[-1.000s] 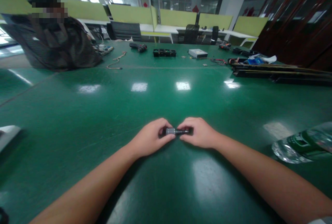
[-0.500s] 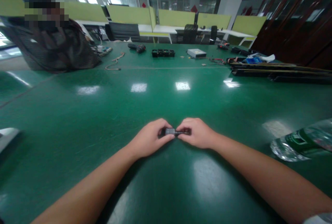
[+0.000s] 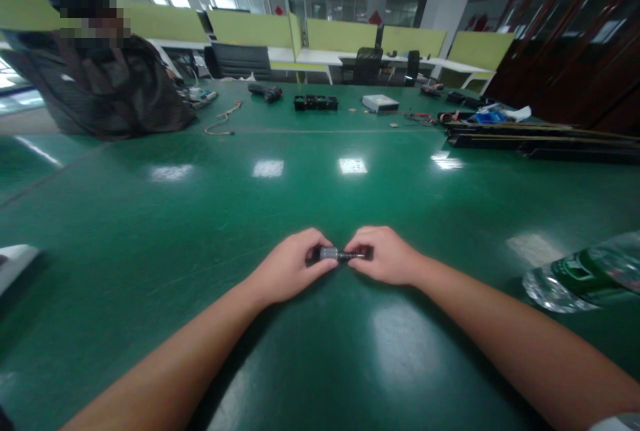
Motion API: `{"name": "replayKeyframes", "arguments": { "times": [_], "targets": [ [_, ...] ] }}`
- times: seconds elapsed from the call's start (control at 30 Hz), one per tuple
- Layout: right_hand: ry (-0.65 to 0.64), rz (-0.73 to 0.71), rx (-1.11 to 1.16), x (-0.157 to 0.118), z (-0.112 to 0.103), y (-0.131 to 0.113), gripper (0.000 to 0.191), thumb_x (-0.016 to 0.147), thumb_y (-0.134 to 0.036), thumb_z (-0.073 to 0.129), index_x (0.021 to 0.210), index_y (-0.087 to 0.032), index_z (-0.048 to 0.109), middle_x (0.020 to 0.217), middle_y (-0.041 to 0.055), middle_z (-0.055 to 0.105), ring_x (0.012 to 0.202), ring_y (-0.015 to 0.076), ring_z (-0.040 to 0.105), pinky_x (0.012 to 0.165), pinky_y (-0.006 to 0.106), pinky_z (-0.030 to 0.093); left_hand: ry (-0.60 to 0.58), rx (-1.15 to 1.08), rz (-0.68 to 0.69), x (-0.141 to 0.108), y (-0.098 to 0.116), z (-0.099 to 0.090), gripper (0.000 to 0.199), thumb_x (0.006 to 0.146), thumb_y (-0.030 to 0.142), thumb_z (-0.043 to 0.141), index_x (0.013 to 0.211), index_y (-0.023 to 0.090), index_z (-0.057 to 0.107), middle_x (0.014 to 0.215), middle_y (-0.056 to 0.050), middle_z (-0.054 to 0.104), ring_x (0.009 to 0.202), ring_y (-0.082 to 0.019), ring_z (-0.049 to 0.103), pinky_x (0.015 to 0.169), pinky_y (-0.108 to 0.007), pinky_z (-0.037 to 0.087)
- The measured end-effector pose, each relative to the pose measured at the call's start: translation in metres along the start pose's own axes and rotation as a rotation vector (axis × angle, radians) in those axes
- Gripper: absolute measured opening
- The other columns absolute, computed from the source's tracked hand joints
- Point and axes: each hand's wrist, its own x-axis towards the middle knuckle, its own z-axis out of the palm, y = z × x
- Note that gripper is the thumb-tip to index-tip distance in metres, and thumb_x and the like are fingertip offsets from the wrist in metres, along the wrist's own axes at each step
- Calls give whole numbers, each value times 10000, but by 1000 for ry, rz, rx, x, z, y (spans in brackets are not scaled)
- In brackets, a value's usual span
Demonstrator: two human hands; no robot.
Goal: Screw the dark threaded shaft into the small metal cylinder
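A small dark cylindrical part with a grey, partly clear body (image 3: 329, 254) lies level between my hands, just over the green table (image 3: 300, 198). My left hand (image 3: 295, 264) pinches its body between thumb and fingers. From its right end a thin dark ribbed shaft (image 3: 345, 256) runs toward my right hand (image 3: 385, 256), whose thumb and fingertips are closed round the shaft's far end. A short stretch of shaft shows between the two hands. My fingers hide both ends in part.
A plastic bottle (image 3: 583, 274) lies at the right. A large dark bag (image 3: 125, 91) is at the back left. Along the back are a power drill (image 3: 265, 92), a black part (image 3: 316, 102), a white box (image 3: 380, 103) and black strips (image 3: 540, 134).
My right hand has slid slightly to the right along the shaft, so more of the shaft shows. My left hand has stayed nearly still.
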Motion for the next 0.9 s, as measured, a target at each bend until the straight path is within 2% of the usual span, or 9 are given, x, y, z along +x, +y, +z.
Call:
{"name": "replayKeyframes", "arguments": {
  "times": [0.5,0.9],
  "targets": [
    [-4,-4,27,-1,-4,3,131,754,-116,710,873,-163,733,781,21,672,693,130,587,657,236,450,4,8,-3,-1,-2,1,245,905,426,619,990,201,663,846,-11,631,734,-170,568,654,-281,407],
    [-1,0,2,-1,-10,4,97,739,-115,711,823,-162,723,798,30,682,739,150,605,688,258,452,11,-3,-23,-1,-1,2,240,897,422,626,982,201,664,834,-7,622,724,-165,563,648,-281,408]
  ]
}}
